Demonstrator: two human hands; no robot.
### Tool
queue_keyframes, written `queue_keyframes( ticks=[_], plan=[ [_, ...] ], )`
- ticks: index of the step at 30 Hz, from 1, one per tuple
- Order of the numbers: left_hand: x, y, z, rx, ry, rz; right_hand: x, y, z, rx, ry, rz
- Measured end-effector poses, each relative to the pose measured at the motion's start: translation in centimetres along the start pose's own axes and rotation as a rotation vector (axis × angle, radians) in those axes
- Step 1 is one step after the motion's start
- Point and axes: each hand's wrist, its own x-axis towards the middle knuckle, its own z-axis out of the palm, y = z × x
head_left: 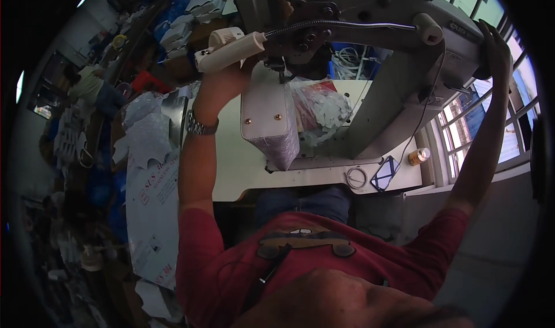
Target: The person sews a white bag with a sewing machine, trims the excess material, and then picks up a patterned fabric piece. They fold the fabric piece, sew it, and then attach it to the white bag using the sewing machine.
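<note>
A white handbag (269, 117) with gold studs and a quilted lower part hangs at the sewing machine's needle area (281, 70), its top end under the head. My left hand (228, 80), with a metal watch on the wrist, reaches to the bag's upper left side. Its fingers are mostly hidden behind the cream lamp (231, 53) and the bag, so their grip does not show. Up at the machine's right end, my right hand (494, 47) is wrapped over the dark handwheel (483, 67). The grey sewing machine (376, 120) spans the view above the table.
Behind the bag lies a clear plastic bag (324, 108) of pale pieces. On the table (243, 180) are a coiled cable (355, 178), a phone (384, 173) and a jar (419, 156). A metal sheet (151, 212) with white cut pieces stands left. A barred window is right; a person (95, 88) is far left.
</note>
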Motion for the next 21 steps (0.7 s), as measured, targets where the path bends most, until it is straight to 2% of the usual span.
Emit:
queue_keyframes(
  ticks=[1,3,4,6,9,12,13,16,17,19,20,21],
  plan=[
    [0.8,-3.1,4.0,0.03,0.024,0.05,-2.0,-2.8,-0.4,-0.142,0.077,-0.072],
    [2.2,-9.1,11.6,0.093,0.078,0.147,-1.9,-3.8,-0.7,0.042,0.085,0.026],
    [3.3,-9.6,13.3,0.051,0.046,0.113,-1.8,-4.2,-0.9,0.133,0.096,0.074],
    [6.1,-7.4,14.4,-0.082,-0.011,-0.036,-3.8,-4.3,0.3,0.059,0.268,0.046],
    [8.4,-5.1,15.0,-0.167,-0.033,-0.136,-6.2,-3.4,3.0,-0.054,0.567,-0.064],
    [8.3,-4.4,14.3,-0.235,-0.007,-0.153,-4.9,-5.2,1.2,0.159,0.557,0.124],
    [7.7,-4.3,13.8,-0.259,0.022,-0.145,-3.2,-5.6,-0.6,0.21,0.287,0.189],
    [5.4,-3.2,11.5,-0.311,0.161,-0.14,1.9,-7.0,-2.7,0.352,-0.181,0.266],
    [4.3,-2.5,10.0,-0.299,0.265,-0.167,4.9,-4.7,-0.9,0.326,-0.304,0.171],
    [1.7,-0.2,5.8,-0.279,0.47,-0.274,6.1,-4.3,-0.6,0.252,-0.364,0.006],
    [0.7,1.4,3.0,-0.277,0.474,-0.275,6.6,-4.1,-0.5,0.22,-0.388,-0.077],
    [-0.1,3.1,0.2,-0.326,0.354,-0.4,6.6,-3.6,0.1,0.295,-0.377,-0.018]
  ],
)
